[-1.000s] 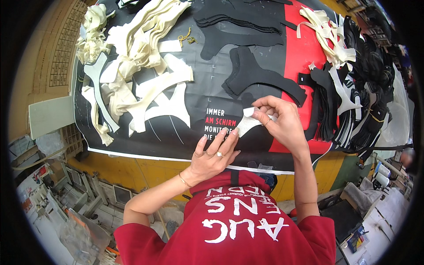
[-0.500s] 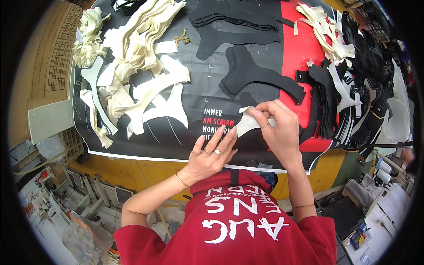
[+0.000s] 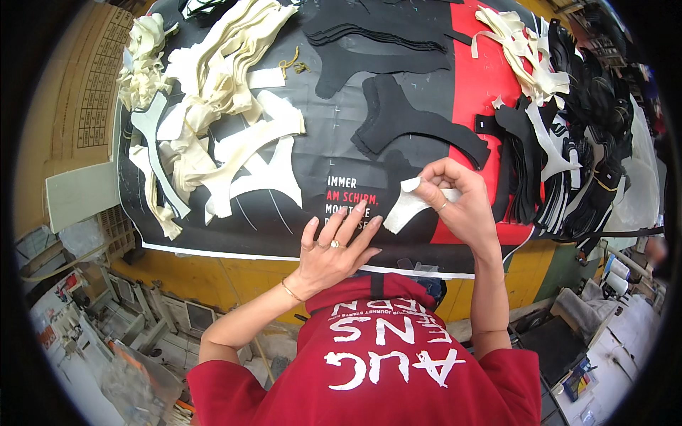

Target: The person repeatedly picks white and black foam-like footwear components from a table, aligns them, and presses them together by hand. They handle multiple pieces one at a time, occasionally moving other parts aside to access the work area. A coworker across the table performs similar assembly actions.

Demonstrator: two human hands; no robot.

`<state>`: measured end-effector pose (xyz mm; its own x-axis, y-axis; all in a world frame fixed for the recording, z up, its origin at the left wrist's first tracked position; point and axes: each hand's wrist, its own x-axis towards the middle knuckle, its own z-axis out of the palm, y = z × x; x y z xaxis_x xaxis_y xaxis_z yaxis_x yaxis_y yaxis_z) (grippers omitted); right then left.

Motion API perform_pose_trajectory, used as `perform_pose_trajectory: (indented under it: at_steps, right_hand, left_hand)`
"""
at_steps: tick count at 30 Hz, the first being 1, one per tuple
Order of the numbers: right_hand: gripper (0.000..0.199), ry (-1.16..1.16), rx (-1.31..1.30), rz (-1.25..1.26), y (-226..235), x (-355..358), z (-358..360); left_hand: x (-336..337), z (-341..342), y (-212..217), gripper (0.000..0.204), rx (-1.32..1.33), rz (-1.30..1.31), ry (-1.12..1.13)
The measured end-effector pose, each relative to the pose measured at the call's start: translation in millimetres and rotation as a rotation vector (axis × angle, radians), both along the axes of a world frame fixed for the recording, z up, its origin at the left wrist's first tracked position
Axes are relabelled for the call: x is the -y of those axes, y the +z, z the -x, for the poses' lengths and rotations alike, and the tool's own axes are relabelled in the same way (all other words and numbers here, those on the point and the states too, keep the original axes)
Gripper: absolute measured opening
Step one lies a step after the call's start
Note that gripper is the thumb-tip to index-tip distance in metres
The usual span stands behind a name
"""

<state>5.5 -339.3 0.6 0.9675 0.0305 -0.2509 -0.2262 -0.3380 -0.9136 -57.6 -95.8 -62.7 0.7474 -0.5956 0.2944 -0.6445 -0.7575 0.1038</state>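
Note:
Between thumb and fingers, my right hand pinches a small white cut fabric piece, its upper end curled over. Part of that piece is hidden behind the fingers. My left hand lies with spread fingers on the dark printed mat, just left of the white piece and apart from it, holding nothing. Beyond both hands rests a black Y-shaped cut fabric piece. To the left of it lie cream fabric pieces, overlapping one another.
Tall cream fabric stacks cover the far left. Stacked black pieces lie at the back. Bundles of black strips crowd the right edge. A cardboard box stands left of the table. A yellow string lies near the back.
My right hand has moved slightly right with the white piece, drawing it away from the left fingers. My left hand's fingers have spread and come off the piece.

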Motion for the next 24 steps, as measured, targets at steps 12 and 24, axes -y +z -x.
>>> perform_pose_trajectory:
  at_steps: [12, 24]
  right_hand:
    - [0.015, 0.170, -0.041, 0.144, 4, -1, -8]
    - [0.014, 0.240, -0.061, 0.222, 3, -4, -20]
  left_hand:
    - [-1, -8, -7, 0.056, -0.077, 0.113, 0.000]
    - [-2, -6, -12, 0.053, -0.082, 0.145, -0.002]
